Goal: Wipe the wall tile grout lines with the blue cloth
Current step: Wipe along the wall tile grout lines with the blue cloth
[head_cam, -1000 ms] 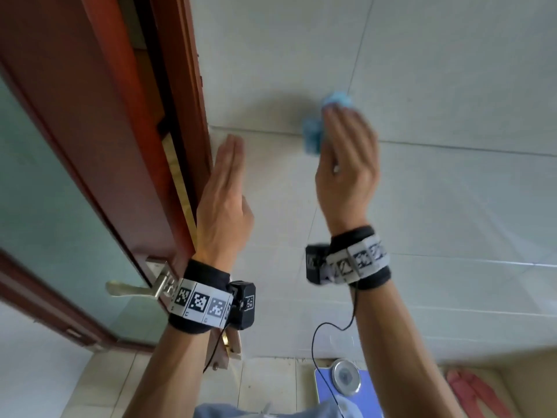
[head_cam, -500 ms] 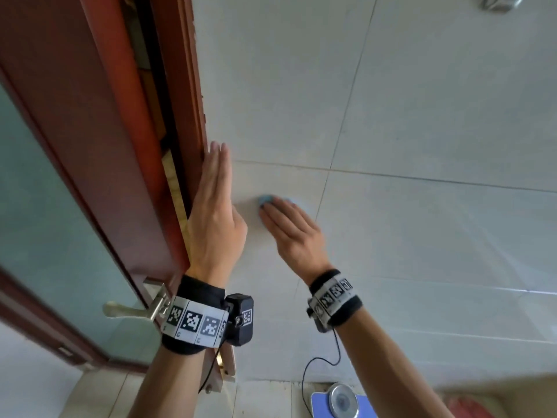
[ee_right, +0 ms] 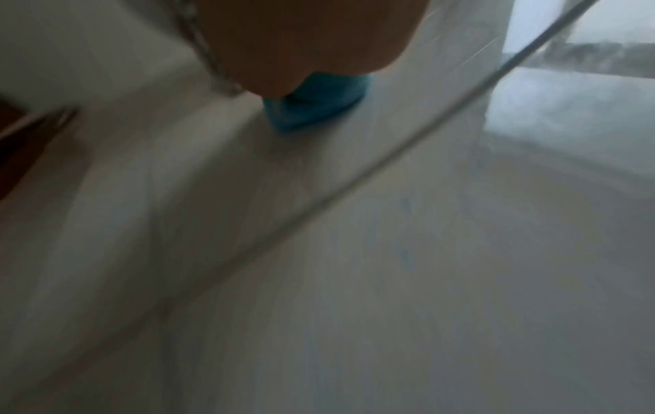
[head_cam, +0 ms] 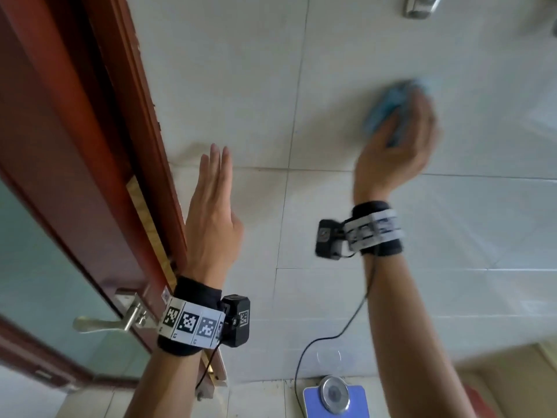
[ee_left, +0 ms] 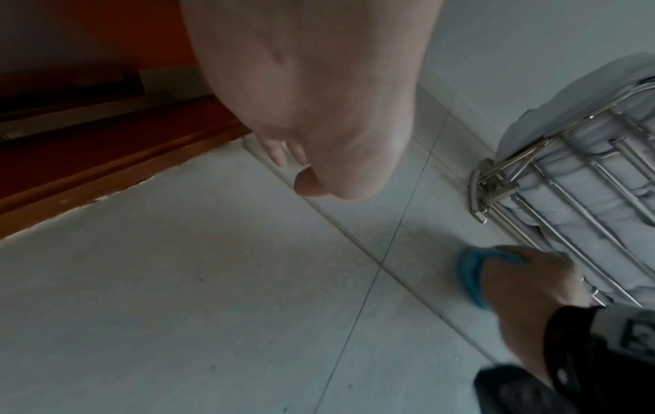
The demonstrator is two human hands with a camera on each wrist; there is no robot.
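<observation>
The blue cloth is pressed against the pale wall tiles, on the tile right of the vertical grout line and above the horizontal grout line. My right hand grips the cloth; it is motion-blurred. The left wrist view shows the cloth bunched under the right hand; the right wrist view shows it against the tile. My left hand is flat and open with straight fingers against the wall beside the door frame.
A red-brown door with a metal handle stands at the left. A metal wire rack with white towels hangs on the wall above the right hand. A blue bathroom scale lies on the floor below.
My right hand has swept the cloth from just beside my left hand, up and far to the right across the vertical grout line. The left hand stays flat on the wall.
</observation>
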